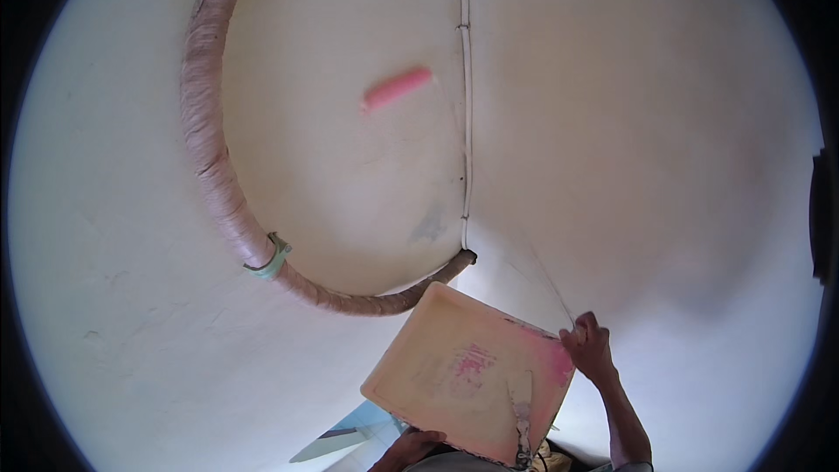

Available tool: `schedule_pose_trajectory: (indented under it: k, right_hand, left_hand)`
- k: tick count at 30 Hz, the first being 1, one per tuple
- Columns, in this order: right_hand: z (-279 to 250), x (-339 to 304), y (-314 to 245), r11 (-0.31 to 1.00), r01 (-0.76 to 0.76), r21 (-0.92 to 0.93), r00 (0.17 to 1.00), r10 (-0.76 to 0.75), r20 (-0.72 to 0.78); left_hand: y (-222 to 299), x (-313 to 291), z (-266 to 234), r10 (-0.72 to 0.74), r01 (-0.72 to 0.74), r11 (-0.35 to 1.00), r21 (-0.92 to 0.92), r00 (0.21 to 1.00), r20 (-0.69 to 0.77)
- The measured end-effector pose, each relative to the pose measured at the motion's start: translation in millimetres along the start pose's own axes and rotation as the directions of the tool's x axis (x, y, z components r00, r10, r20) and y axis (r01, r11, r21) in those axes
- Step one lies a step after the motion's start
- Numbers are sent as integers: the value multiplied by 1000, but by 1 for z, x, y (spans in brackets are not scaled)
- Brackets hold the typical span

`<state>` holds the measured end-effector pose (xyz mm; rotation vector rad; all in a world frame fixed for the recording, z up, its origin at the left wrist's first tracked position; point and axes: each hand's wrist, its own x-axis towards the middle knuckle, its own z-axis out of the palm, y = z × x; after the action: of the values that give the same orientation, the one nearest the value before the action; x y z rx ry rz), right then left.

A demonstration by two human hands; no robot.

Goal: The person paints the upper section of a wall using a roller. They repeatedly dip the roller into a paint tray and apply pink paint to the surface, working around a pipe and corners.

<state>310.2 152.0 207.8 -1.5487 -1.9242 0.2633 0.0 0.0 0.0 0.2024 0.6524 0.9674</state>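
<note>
My left hand grips the lower left edge of a square, shallow paint tray, cream coloured with pink smears and tilted. Inside the tray lies a putty knife, coated in paint, its handle toward the bottom edge. My right hand, raised beside the tray's right corner, has its fingers closed round the end of a thin rod. That rod runs up and left, blurring against the pale surface, toward a pink paint roller. The roller is smeared by motion; whether it touches the surface I cannot tell.
A wrapped, curved pipe bends round the left side, with a green clamp on it. A thin white conduit runs down to the pipe's dark end. Behind the tray's lower left shows a blue-white sheet.
</note>
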Motion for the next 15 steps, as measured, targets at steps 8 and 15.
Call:
schedule_pose_trajectory:
  k: [8, 15]
  right_hand:
    - [12, -9, -26, 976, -208, 66, 970, 197, 144]
    - [12, -57, 7, 920, -359, -155, 887, 388, 250]
  left_hand:
    - [46, -32, -3, -25, 25, 998, 59, 1000, 9]
    - [52, -39, -11, -64, 66, 997, 44, 997, -45]
